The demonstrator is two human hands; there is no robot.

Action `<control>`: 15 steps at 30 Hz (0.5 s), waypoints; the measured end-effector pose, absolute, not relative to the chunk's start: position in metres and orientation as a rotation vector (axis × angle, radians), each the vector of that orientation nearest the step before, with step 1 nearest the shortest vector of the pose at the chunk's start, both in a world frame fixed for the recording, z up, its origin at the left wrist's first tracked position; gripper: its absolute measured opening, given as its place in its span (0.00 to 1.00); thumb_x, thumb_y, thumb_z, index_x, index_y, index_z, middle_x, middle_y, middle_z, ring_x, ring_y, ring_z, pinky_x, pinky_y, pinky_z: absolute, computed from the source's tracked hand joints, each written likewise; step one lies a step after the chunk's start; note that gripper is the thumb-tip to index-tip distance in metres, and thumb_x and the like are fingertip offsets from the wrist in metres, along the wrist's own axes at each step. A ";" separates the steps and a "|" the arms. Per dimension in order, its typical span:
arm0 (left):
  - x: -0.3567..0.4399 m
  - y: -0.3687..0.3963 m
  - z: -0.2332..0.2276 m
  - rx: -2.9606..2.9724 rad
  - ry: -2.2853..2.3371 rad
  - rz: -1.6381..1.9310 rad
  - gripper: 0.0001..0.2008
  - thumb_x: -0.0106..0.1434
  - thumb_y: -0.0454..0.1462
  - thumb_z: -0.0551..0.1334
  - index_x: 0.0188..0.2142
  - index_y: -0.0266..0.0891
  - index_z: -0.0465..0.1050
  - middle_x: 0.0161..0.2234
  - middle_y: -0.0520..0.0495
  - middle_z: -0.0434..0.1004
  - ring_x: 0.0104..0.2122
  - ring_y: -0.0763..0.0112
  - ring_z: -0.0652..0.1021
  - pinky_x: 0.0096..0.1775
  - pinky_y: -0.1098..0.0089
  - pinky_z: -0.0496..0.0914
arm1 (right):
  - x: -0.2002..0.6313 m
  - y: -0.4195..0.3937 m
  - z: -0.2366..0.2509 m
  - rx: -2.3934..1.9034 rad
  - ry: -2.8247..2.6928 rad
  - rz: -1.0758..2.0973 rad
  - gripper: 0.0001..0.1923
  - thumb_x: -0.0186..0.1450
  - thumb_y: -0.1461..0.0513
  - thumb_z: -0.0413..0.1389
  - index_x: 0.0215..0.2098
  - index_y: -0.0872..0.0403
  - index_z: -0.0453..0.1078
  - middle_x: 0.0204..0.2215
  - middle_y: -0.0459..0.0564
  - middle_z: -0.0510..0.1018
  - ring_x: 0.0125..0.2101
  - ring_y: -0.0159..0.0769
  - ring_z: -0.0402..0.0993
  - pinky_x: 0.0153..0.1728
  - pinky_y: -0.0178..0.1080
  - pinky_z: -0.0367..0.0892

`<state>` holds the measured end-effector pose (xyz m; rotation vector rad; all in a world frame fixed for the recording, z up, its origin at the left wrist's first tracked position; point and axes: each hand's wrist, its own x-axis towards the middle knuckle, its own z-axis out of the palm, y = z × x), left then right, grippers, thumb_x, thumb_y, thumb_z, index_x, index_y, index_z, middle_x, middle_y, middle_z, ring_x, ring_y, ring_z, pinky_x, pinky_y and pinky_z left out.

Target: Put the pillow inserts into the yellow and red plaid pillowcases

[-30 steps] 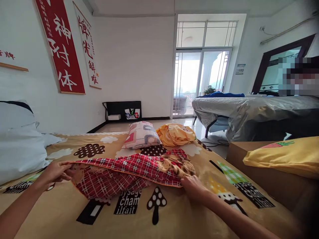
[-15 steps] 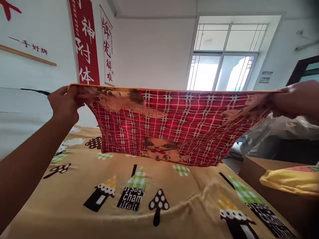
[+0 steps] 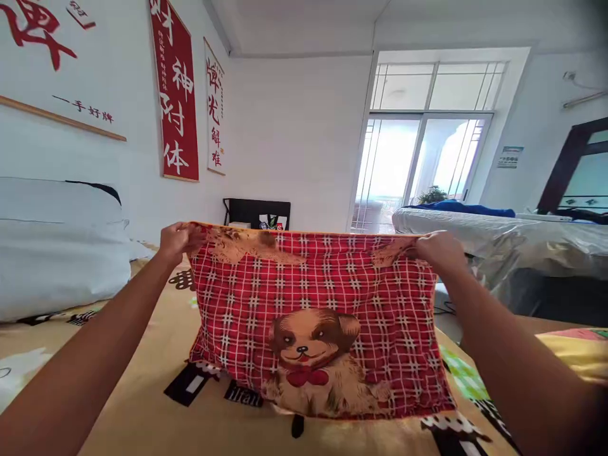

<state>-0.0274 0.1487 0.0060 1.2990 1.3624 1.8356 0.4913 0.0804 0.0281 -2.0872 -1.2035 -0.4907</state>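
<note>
A red plaid cloth (image 3: 304,285) with orange edging and a printed puppy hangs spread out in front of me. My left hand (image 3: 178,242) pinches its upper left corner. At the upper right corner, my right hand (image 3: 439,250) grips the same edge, fingers closed round it. The top edge is pulled almost straight between both hands. Lower down, the cloth hangs in light wrinkles, and its bottom edge comes down over the tan printed bedspread (image 3: 142,418). Whether that edge touches the bedspread I cannot tell.
A white wrapped bundle (image 3: 61,253) sits at the left. Behind the cloth stands a black rack (image 3: 259,209) with small packets. At the right are a plastic-covered table (image 3: 479,231) and a yellow cloth item (image 3: 570,354). A window (image 3: 422,152) is in the far wall.
Both hands have come down and closer together in view, still holding the corners. The cloth has swung from a lifted, billowing position to hanging, so the puppy print shows fully.
</note>
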 end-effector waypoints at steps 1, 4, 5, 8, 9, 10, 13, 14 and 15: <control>-0.029 0.154 0.004 1.308 1.352 1.849 0.10 0.61 0.39 0.61 0.37 0.32 0.68 0.28 0.41 0.80 0.25 0.64 0.80 0.26 0.69 0.72 | 0.489 0.083 0.026 -2.078 -1.157 -0.453 0.19 0.62 0.64 0.49 0.44 0.67 0.77 0.38 0.72 0.79 0.38 0.50 0.77 0.32 0.40 0.61; -0.036 0.166 0.014 1.406 1.258 1.944 0.09 0.60 0.39 0.63 0.33 0.35 0.67 0.29 0.44 0.80 0.31 0.62 0.81 0.33 0.67 0.76 | 0.484 0.086 0.028 -1.999 -1.001 -0.424 0.23 0.65 0.62 0.46 0.54 0.58 0.73 0.45 0.67 0.78 0.42 0.49 0.75 0.34 0.40 0.60; -0.037 0.168 0.020 1.451 1.216 2.002 0.08 0.61 0.38 0.62 0.35 0.34 0.68 0.32 0.44 0.80 0.33 0.65 0.81 0.38 0.67 0.76 | 0.483 0.085 0.031 -1.969 -0.951 -0.442 0.24 0.67 0.62 0.44 0.58 0.56 0.70 0.48 0.65 0.77 0.44 0.49 0.74 0.35 0.41 0.60; -0.041 0.171 0.034 1.599 1.103 2.173 0.12 0.67 0.38 0.57 0.45 0.31 0.66 0.47 0.44 0.77 0.43 0.73 0.78 0.48 0.68 0.73 | 0.484 0.084 0.037 -1.771 -0.865 -0.552 0.25 0.69 0.62 0.41 0.61 0.55 0.65 0.52 0.62 0.75 0.49 0.44 0.72 0.40 0.39 0.59; -0.043 0.170 0.035 1.647 1.085 2.206 0.13 0.67 0.39 0.56 0.47 0.30 0.66 0.50 0.45 0.76 0.46 0.75 0.77 0.50 0.69 0.71 | 0.488 0.083 0.036 -1.686 -0.869 -0.603 0.24 0.70 0.62 0.41 0.61 0.56 0.66 0.53 0.60 0.75 0.49 0.42 0.72 0.41 0.38 0.59; -0.046 0.170 0.032 1.688 1.081 2.225 0.14 0.67 0.39 0.57 0.48 0.30 0.66 0.51 0.46 0.75 0.47 0.75 0.76 0.52 0.69 0.70 | 0.493 0.082 0.032 -1.625 -0.882 -0.666 0.24 0.70 0.62 0.42 0.60 0.56 0.67 0.52 0.60 0.76 0.49 0.42 0.72 0.41 0.38 0.59; -0.062 0.161 0.000 1.768 1.182 2.220 0.18 0.64 0.44 0.61 0.46 0.31 0.70 0.46 0.50 0.77 0.46 0.74 0.75 0.53 0.67 0.69 | 0.519 0.073 0.003 -1.715 -1.029 -0.962 0.24 0.70 0.58 0.43 0.59 0.56 0.68 0.41 0.61 0.81 0.39 0.42 0.74 0.39 0.40 0.57; -0.070 0.155 -0.018 1.804 1.322 2.178 0.20 0.63 0.48 0.61 0.45 0.33 0.71 0.44 0.52 0.78 0.44 0.73 0.75 0.52 0.66 0.69 | 0.529 0.066 -0.012 -1.798 -1.116 -1.086 0.24 0.70 0.57 0.43 0.58 0.56 0.69 0.35 0.60 0.81 0.35 0.42 0.74 0.39 0.41 0.56; -0.080 0.148 -0.039 1.839 1.504 2.099 0.23 0.62 0.53 0.59 0.44 0.35 0.73 0.41 0.54 0.79 0.42 0.72 0.76 0.51 0.64 0.70 | 0.540 0.059 -0.029 -1.859 -1.217 -1.203 0.24 0.70 0.56 0.43 0.56 0.56 0.71 0.29 0.59 0.81 0.32 0.42 0.73 0.38 0.42 0.56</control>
